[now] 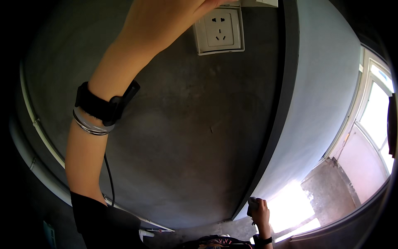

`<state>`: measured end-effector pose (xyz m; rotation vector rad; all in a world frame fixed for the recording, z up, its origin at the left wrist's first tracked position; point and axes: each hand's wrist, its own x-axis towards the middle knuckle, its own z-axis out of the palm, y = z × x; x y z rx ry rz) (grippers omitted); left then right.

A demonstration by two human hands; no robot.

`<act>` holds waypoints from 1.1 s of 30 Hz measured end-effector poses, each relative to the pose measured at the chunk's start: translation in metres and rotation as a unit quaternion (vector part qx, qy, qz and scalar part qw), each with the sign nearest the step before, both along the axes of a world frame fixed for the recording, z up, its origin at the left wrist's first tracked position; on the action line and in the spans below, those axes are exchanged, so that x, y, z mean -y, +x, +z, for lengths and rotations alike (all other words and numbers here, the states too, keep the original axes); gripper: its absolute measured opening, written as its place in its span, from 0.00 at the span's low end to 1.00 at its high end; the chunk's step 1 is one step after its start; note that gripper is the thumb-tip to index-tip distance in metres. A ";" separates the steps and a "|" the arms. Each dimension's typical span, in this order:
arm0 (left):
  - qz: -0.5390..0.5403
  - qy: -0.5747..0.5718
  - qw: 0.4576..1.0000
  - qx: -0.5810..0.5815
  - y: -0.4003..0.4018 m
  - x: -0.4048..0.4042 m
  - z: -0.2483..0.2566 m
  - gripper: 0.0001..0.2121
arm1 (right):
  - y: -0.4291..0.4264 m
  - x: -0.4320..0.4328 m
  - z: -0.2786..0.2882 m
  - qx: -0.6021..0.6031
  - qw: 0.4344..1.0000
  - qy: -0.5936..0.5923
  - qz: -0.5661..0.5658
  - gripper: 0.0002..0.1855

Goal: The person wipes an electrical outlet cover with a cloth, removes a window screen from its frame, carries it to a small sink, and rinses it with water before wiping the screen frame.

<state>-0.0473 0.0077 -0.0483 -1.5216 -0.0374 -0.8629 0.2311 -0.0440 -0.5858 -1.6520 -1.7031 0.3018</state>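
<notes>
My left arm reaches up the dark grey wall (192,109), and my left hand (174,15) is at the top edge beside a white wall socket (219,40). Its fingers run out of the picture, so what they touch or hold is hidden. The socket sits in a raised white frame. White plastic (262,2), perhaps part of a cover, shows just above it. Low at the right, my right hand (262,216) grips a small dark grey object (252,206), too unclear to name, near the wall's lower corner.
A dark vertical edge (287,77) borders a pale wall (326,77) on the right. Beyond it are a bright window (373,109) and sunlit concrete floor (332,183). Pipes (43,133) run along the left. A black cable (109,177) hangs behind my left forearm.
</notes>
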 end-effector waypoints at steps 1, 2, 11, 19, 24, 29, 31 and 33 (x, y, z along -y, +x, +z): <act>0.017 0.012 1.000 0.002 0.002 0.000 0.002 0.10 | -0.001 0.000 0.000 0.000 1.000 0.000 0.001 0.15; 0.034 0.024 0.999 0.004 0.003 0.001 0.004 0.09 | -0.002 0.001 0.000 -0.006 1.000 -0.012 0.002 0.15; 0.014 0.042 0.999 0.008 0.009 -0.003 0.012 0.06 | 0.010 0.003 -0.007 0.002 1.000 -0.023 0.004 0.18; -0.017 -0.008 1.000 -0.009 0.003 -0.009 0.000 0.17 | 0.000 -0.011 0.053 -0.052 0.996 0.061 0.047 0.20; 0.063 -0.145 0.986 0.047 0.000 0.000 -0.011 0.28 | -0.020 -0.041 0.170 -0.092 0.937 0.314 0.121 0.27; 0.093 -0.167 0.979 0.070 -0.015 0.002 -0.021 0.34 | -0.054 -0.069 0.289 -0.045 0.821 0.558 0.113 0.27; 0.131 -0.223 0.961 0.094 -0.019 -0.002 -0.022 0.35 | -0.065 -0.074 0.339 -0.011 0.774 0.625 0.102 0.27; 0.118 -0.240 0.960 0.083 -0.026 -0.008 -0.025 0.35 | -0.085 -0.082 0.375 -0.003 0.762 0.640 0.101 0.28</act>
